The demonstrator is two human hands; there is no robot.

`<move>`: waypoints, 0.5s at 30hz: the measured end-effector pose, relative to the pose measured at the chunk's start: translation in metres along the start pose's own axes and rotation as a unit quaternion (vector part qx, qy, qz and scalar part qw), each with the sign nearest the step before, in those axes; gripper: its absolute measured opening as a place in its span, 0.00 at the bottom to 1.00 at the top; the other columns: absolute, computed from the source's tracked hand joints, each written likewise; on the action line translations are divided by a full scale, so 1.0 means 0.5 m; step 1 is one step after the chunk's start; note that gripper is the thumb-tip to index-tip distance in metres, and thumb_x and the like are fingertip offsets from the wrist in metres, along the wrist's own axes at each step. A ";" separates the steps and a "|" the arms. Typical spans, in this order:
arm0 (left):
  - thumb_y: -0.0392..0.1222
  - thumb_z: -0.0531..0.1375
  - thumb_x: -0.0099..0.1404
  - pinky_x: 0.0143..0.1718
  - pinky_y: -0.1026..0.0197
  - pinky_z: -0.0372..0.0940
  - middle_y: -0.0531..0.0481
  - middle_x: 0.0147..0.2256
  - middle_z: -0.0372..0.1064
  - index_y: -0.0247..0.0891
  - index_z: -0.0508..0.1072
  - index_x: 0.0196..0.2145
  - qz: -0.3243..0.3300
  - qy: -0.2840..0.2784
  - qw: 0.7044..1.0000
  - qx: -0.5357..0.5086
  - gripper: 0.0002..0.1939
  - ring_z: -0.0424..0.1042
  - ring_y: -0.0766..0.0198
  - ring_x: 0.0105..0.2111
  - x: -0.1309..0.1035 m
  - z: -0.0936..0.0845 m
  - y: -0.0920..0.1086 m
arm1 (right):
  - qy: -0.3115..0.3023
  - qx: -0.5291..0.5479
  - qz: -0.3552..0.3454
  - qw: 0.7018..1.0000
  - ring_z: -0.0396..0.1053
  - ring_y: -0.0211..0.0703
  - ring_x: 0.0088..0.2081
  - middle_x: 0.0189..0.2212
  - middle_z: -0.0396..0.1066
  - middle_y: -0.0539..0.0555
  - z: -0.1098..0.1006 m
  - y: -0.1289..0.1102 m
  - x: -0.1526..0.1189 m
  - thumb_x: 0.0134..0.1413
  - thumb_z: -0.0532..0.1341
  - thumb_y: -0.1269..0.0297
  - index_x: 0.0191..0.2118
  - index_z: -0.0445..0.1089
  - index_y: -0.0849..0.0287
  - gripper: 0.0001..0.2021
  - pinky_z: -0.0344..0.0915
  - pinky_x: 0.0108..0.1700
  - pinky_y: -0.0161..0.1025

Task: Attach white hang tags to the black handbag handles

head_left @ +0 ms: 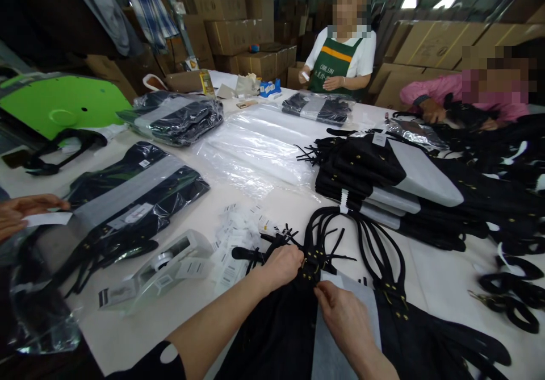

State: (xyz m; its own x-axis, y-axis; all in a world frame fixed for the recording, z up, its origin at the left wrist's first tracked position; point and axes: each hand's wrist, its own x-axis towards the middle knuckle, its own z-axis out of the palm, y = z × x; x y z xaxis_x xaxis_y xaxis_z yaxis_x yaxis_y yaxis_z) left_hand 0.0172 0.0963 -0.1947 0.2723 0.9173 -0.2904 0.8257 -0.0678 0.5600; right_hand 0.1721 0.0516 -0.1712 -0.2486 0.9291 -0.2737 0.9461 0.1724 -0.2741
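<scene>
In front of me lies a black folded fabric piece (281, 323) with straps and brass rivets; it looks like an apron. A pale grey paper band (370, 303) wraps it. My left hand (284, 263) is closed on the straps near its top edge. Just to the right, my right hand (343, 314) has its fingers pinched at the edge of the paper band; what lies between the fingertips is partly hidden. Looped black straps (395, 249) with rivets rise beside it. Left of my left hand are a pile of small white labels (238, 238) and a tape dispenser (170, 263).
A stack of black folded pieces (370, 192) stands right. Clear plastic bags (255, 147) cover the middle of the white table (434, 278). Bagged black pieces (140, 192) lie left, near another person's hand (25, 212). Two co-workers (340, 62) are across the table, before cardboard boxes (234, 36).
</scene>
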 end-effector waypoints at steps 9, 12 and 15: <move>0.38 0.47 0.63 0.27 0.64 0.56 0.49 0.33 0.60 0.35 0.69 0.28 -0.018 0.042 0.995 0.088 0.13 0.60 0.68 0.25 -0.060 0.002 -0.014 | 0.056 0.111 -0.150 0.981 0.64 0.46 0.41 0.36 0.69 0.51 0.024 0.076 -0.041 0.39 0.63 0.66 0.47 0.64 0.52 0.23 0.59 0.43 0.45; 0.39 0.48 0.63 0.28 0.65 0.57 0.50 0.37 0.58 0.35 0.68 0.28 -0.017 0.088 0.994 0.071 0.12 0.60 0.70 0.26 -0.065 0.011 -0.017 | 0.096 0.106 -0.181 0.973 0.64 0.45 0.42 0.38 0.69 0.51 0.040 0.088 -0.045 0.42 0.60 0.69 0.49 0.61 0.53 0.24 0.59 0.44 0.46; 0.39 0.49 0.63 0.31 0.66 0.58 0.52 0.34 0.59 0.36 0.67 0.28 -0.011 0.096 0.994 0.042 0.10 0.61 0.70 0.28 -0.068 0.012 -0.013 | 0.152 0.097 -0.218 0.959 0.65 0.44 0.41 0.38 0.69 0.53 0.058 0.102 -0.043 0.47 0.57 0.70 0.49 0.60 0.56 0.20 0.61 0.43 0.44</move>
State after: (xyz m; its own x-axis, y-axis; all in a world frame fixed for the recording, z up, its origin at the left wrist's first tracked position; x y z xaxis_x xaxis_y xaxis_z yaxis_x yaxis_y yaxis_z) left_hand 0.0056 0.0634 -0.1931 0.1606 0.9764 -0.1442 0.8709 -0.0715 0.4862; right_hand 0.2199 0.0308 -0.2058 -0.5122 0.8399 0.1792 0.7021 0.5297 -0.4758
